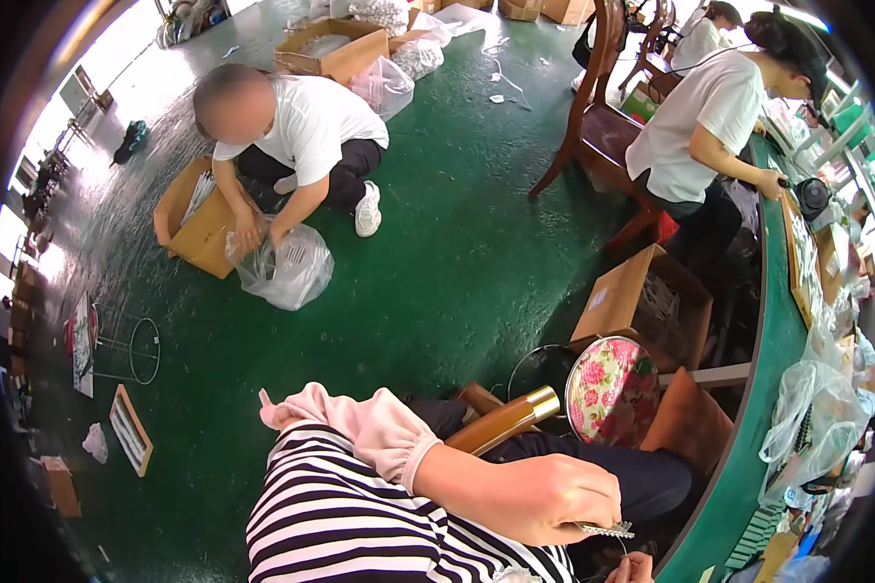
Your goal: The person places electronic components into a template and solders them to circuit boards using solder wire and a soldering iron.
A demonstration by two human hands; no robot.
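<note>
My left hand (540,497), below a gathered pink sleeve, reaches over my dark-trousered lap. Its fingers are closed on a small silver comb-like strip (608,530) with short teeth. A thin pale wire (623,551) runs down from the strip to my right hand (632,568). Only the fingertips of my right hand show at the lower edge; they are pinched together on the wire. Both hands are close together, just left of the green tabletop's (715,520) curved edge.
Plastic bags (817,413) and small parts crowd the table. Below it stand a floral round stool (611,389) and a cardboard box (642,301). A crouching person handles a clear bag (287,267) beside another box (199,219). Another person (710,126) works at the table near a wooden chair (598,126).
</note>
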